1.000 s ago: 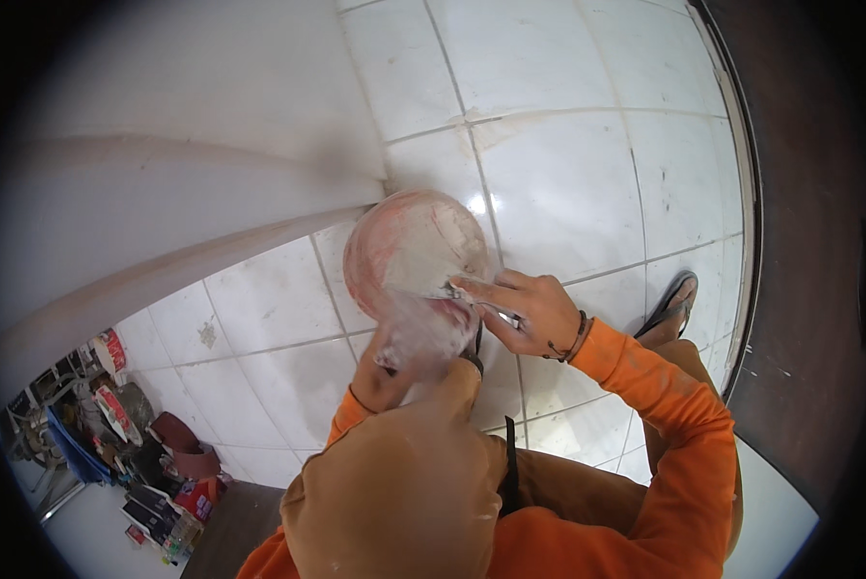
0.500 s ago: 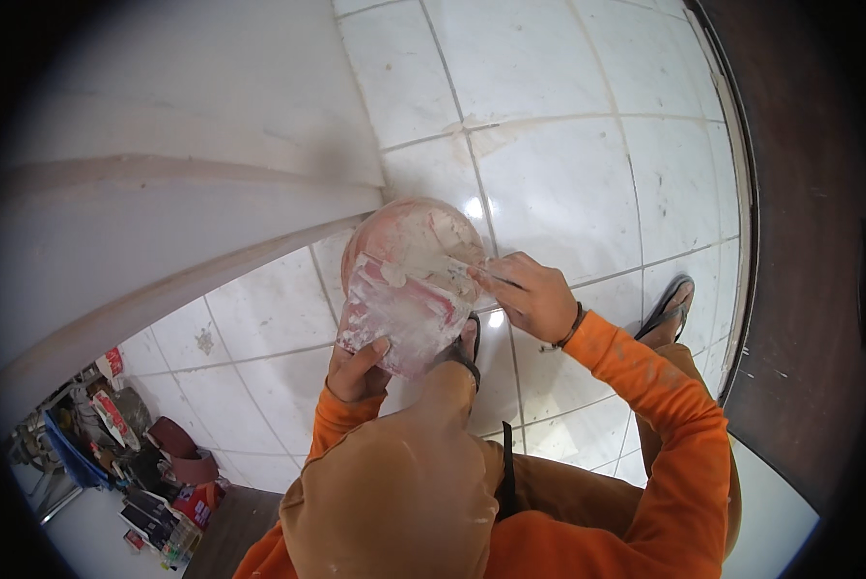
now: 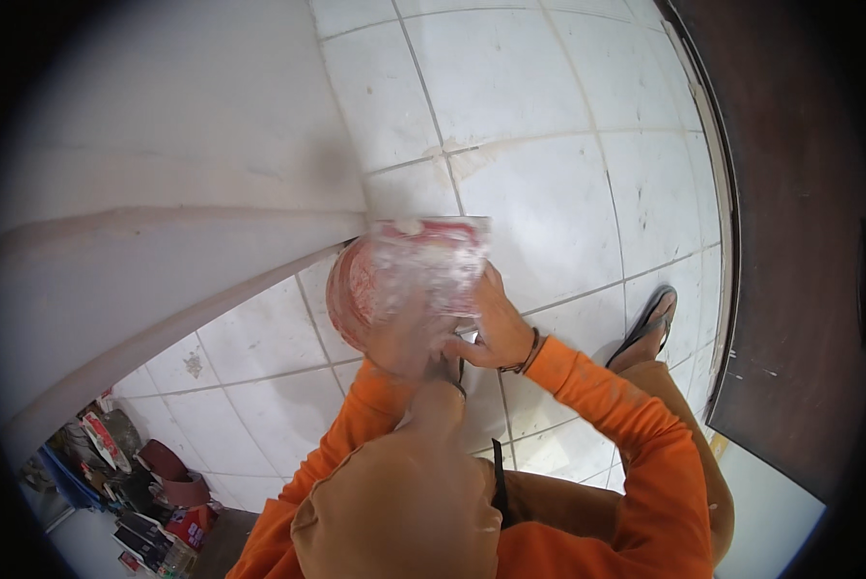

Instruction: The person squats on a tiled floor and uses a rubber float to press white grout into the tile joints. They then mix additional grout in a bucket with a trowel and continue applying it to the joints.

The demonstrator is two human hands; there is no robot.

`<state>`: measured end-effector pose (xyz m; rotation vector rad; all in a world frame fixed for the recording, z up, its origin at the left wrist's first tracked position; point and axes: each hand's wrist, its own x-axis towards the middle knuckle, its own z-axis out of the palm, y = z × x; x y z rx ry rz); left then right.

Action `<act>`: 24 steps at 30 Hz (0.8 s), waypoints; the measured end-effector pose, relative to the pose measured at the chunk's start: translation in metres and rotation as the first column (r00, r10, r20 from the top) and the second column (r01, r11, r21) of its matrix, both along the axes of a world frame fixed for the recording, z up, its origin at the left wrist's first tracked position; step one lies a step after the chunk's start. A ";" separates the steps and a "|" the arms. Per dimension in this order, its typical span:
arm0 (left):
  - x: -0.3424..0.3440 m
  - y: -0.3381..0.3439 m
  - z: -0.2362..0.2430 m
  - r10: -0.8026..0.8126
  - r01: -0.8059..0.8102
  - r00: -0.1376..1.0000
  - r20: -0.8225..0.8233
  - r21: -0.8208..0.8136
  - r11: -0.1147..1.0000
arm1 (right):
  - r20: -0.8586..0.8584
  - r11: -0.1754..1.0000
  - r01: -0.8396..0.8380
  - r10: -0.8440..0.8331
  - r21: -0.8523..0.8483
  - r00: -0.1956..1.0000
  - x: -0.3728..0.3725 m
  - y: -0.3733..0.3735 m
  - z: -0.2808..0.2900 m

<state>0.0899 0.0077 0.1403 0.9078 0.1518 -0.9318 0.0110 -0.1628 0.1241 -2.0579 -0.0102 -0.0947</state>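
A flat red plate (image 3: 443,253), smeared with white putty, is held up in front of me, blurred by motion. My right hand (image 3: 501,323) closes on its right edge, with the thumb toward the lower corner. My left hand (image 3: 401,333) lies at the plate's lower left, its fingers too smeared to make out. Beneath and left of the plate stands a round reddish bucket (image 3: 349,294) with putty on its wall, partly covered by the plate. The thin tool that was in my right hand cannot be made out.
A white panel (image 3: 192,145) with a ledge rises at the left. Dirty white floor tiles (image 3: 549,212) spread ahead. A dark brown door-like panel (image 3: 790,289) borders the right. Cluttered boxes, tools and a maroon roll (image 3: 177,478) sit at lower left. My sandalled foot (image 3: 650,323) rests at right.
The plate has risen and turned, moving away from my body and slightly right. My right hand has shifted down and left onto its edge; my left hand has moved further forward.
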 end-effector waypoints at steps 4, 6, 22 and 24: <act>0.008 -0.035 -0.001 -0.017 -0.012 0.965 -0.263 -0.111 0.994 | -0.228 0.791 0.334 -0.250 0.512 0.941 0.004 0.019 0.003; 0.016 -0.045 0.008 -0.041 0.032 0.953 -0.299 -0.037 0.999 | -0.515 0.531 0.585 -0.294 0.612 0.805 0.005 0.014 -0.007; -0.157 0.086 -0.150 -0.839 0.372 0.436 0.326 0.784 0.498 | 0.021 0.570 -0.003 0.035 -0.822 0.999 0.132 -0.073 -0.072; -0.176 0.092 -0.182 -0.859 0.124 0.347 0.377 0.889 0.440 | -0.112 0.497 -0.084 -0.026 -0.864 0.993 0.130 -0.051 -0.078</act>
